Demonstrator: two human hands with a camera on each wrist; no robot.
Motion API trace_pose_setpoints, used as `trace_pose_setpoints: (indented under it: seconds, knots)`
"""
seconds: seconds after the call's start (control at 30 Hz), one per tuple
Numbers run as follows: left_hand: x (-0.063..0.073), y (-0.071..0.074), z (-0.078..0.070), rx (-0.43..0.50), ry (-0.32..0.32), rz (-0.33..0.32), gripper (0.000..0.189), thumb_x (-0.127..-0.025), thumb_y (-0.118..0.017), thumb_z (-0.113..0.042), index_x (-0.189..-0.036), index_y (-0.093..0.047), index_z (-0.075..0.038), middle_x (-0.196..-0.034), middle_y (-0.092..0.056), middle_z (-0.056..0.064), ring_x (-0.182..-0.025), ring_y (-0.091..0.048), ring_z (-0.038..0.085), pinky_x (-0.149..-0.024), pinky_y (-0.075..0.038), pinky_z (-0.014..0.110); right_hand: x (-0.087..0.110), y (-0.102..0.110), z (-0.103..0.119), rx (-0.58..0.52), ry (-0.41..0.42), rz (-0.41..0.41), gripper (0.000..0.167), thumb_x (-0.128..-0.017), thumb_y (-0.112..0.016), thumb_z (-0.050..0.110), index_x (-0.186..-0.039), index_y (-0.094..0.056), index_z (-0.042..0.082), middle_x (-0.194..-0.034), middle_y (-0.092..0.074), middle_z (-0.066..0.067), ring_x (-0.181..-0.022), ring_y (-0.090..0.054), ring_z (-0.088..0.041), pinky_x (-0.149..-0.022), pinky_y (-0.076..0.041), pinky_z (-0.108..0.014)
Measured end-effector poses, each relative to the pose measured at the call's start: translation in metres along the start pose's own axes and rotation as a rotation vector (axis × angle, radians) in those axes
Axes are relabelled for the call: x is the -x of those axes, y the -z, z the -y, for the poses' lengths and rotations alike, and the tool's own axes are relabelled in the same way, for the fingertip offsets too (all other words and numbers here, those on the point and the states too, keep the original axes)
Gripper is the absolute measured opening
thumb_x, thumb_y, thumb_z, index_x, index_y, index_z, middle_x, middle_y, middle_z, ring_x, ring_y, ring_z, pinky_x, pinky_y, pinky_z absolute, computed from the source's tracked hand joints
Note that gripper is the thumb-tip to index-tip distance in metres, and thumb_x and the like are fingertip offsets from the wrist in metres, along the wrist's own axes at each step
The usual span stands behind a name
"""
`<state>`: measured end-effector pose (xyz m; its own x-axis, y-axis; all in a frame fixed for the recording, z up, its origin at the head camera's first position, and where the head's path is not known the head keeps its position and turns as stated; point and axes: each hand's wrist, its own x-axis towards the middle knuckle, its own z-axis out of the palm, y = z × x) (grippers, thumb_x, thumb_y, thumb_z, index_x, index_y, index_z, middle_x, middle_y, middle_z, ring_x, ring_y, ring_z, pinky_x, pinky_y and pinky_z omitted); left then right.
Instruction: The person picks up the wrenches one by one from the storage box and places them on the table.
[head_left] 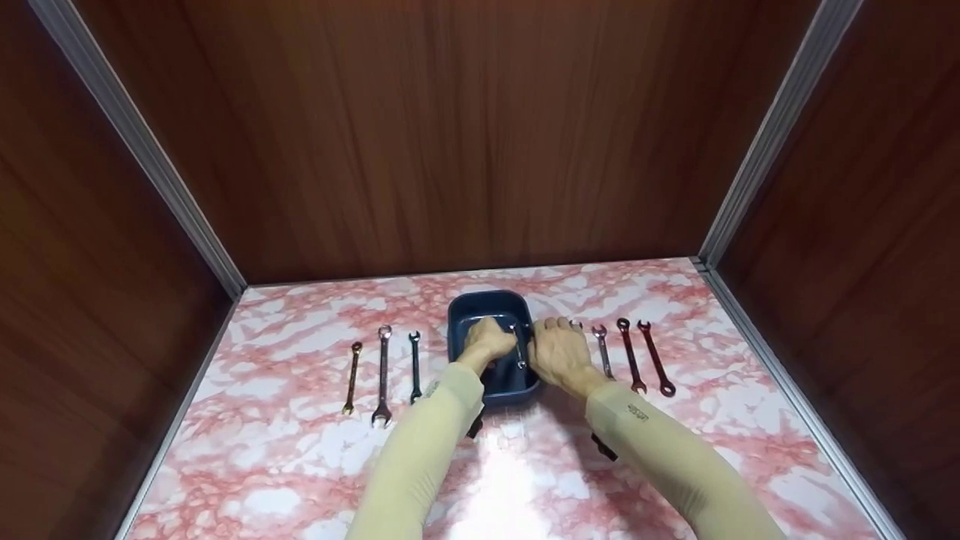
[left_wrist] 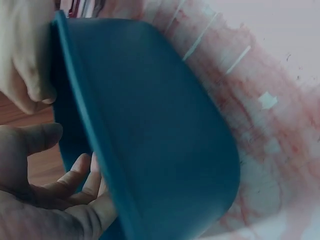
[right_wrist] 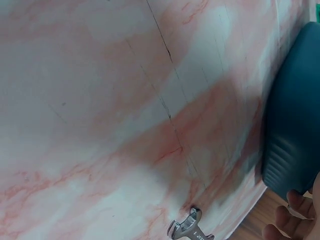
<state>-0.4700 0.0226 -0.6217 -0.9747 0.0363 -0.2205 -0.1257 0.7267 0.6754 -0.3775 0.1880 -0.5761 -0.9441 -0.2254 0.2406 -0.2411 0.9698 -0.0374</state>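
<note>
My left hand (head_left: 489, 341) is down inside a dark blue rectangular bin (head_left: 491, 396). Its thumb and fingers (left_wrist: 75, 172) are apart, with nothing visible between them in the left wrist view. Beside that hand, inside the bin, a small silver wrench (head_left: 519, 349) lies lengthwise. My right hand (head_left: 559, 352) holds the bin's right wall at the rim, its fingers (right_wrist: 295, 220) bent against the outside. Part of the bin's interior is hidden behind my left hand and forearm.
Left of the bin lie a small wrench (head_left: 352, 379), a longer wrench (head_left: 383, 375) and a dark wrench (head_left: 415, 367). Several more, including a reddish wrench (head_left: 657, 358), lie to the right, one partly behind my right hand. Wooden panels (head_left: 480, 150) enclose the marbled table (head_left: 285, 480).
</note>
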Motion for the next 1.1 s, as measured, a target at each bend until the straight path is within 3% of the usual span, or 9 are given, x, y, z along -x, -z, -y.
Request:
trace_pose_setpoints:
  seconds: [0.1, 0.2, 0.27, 0.53, 0.73, 0.93, 1.1]
  knots:
    - [0.004, -0.005, -0.003, -0.095, -0.021, -0.030, 0.030, -0.088, -0.073, -0.037, -0.102, -0.077, -0.011, -0.111, -0.082, 0.014, -0.081, -0.078, 0.025, -0.073, -0.067, 0.037, 0.000, 0.000, -0.001, 0.004, -0.001, -0.012, 0.034, -0.110, -0.057, 0.028, -0.121, -0.068, -0.003, -0.116, -0.073, -0.024, -0.112, -0.069, -0.044, -0.099, -0.058, -0.060]
    - [0.007, -0.009, -0.005, -0.138, -0.029, -0.056, 0.035, -0.088, -0.076, -0.041, -0.107, -0.079, -0.012, -0.117, -0.083, 0.013, -0.104, -0.078, 0.029, -0.093, -0.065, 0.044, 0.001, -0.001, -0.001, 0.009, 0.001, -0.020, 0.034, -0.110, -0.058, 0.028, -0.120, -0.068, -0.002, -0.116, -0.073, -0.024, -0.113, -0.068, -0.045, -0.099, -0.057, -0.060]
    - [0.008, -0.012, -0.005, -0.141, -0.022, -0.066, 0.038, -0.087, -0.080, -0.043, -0.108, -0.079, -0.011, -0.120, -0.083, 0.014, -0.112, -0.079, 0.032, -0.100, -0.064, 0.048, 0.001, -0.001, -0.002, 0.010, 0.007, -0.034, 0.034, -0.109, -0.058, 0.028, -0.119, -0.068, -0.003, -0.116, -0.073, -0.024, -0.113, -0.069, -0.045, -0.098, -0.057, -0.061]
    - [0.010, -0.021, -0.010, -0.104, 0.013, -0.071, 0.033, -0.083, -0.087, -0.039, -0.098, -0.081, -0.011, -0.112, -0.084, 0.015, -0.101, -0.079, 0.032, -0.090, -0.066, 0.046, 0.003, 0.001, -0.005, 0.019, 0.001, -0.012, 0.034, -0.110, -0.056, 0.029, -0.120, -0.068, -0.002, -0.118, -0.073, -0.024, -0.115, -0.069, -0.045, -0.101, -0.057, -0.060]
    - [0.021, -0.013, -0.022, -0.051, 0.057, -0.069, 0.029, -0.082, -0.089, -0.028, -0.101, -0.081, -0.008, -0.111, -0.084, 0.017, -0.101, -0.080, 0.034, -0.091, -0.066, 0.049, 0.003, 0.001, -0.002, 0.019, 0.002, -0.010, 0.032, -0.110, -0.056, 0.027, -0.118, -0.067, -0.002, -0.115, -0.073, -0.024, -0.112, -0.069, -0.044, -0.098, -0.059, -0.058]
    - [0.009, -0.024, -0.021, -0.065, 0.062, -0.136, 0.034, -0.081, -0.092, -0.032, -0.104, -0.081, -0.008, -0.112, -0.084, 0.018, -0.101, -0.081, 0.035, -0.088, -0.066, 0.051, 0.001, 0.002, 0.002, 0.033, 0.018, -0.024, 0.033, -0.110, -0.058, 0.028, -0.119, -0.068, -0.002, -0.115, -0.073, -0.024, -0.112, -0.069, -0.043, -0.097, -0.061, -0.056]
    - [0.010, -0.028, -0.029, -0.101, 0.049, -0.126, 0.024, -0.092, -0.085, -0.028, -0.105, -0.083, -0.008, -0.113, -0.085, 0.018, -0.103, -0.083, 0.035, -0.086, -0.067, 0.050, 0.002, 0.004, 0.000, 0.058, 0.019, 0.002, 0.034, -0.111, -0.055, 0.028, -0.120, -0.067, -0.002, -0.115, -0.073, -0.023, -0.113, -0.069, -0.043, -0.097, -0.062, -0.055]
